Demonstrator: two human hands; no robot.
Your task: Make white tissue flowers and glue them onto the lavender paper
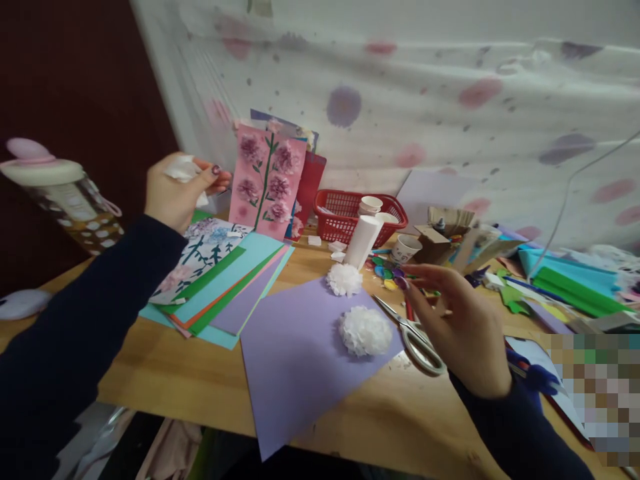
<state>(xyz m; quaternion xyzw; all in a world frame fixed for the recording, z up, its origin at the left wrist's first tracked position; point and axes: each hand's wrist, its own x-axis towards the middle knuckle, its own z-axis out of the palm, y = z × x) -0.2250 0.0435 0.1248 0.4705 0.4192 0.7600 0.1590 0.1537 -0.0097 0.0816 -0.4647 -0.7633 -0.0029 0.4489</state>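
Purple sheet [295, 373]: near centre, between the hands.
Red basket [340, 227]: far, behind white roll [363, 243].
Right hand [465, 323]: narrow thumb-forefinger gap, appears empty.
Left hand [167, 193]: far left, raised, holding white tissue [181, 168].
Scissors [423, 348]: between right hand and near pompom [367, 331], on sheet.
Far pompom [344, 280]: sheet's far edge.

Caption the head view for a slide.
Left hand holds crumpled white tissue-like material; right hand hovers near pale-handled metal scissors; a round ruffled white pompom rests on purple paper.
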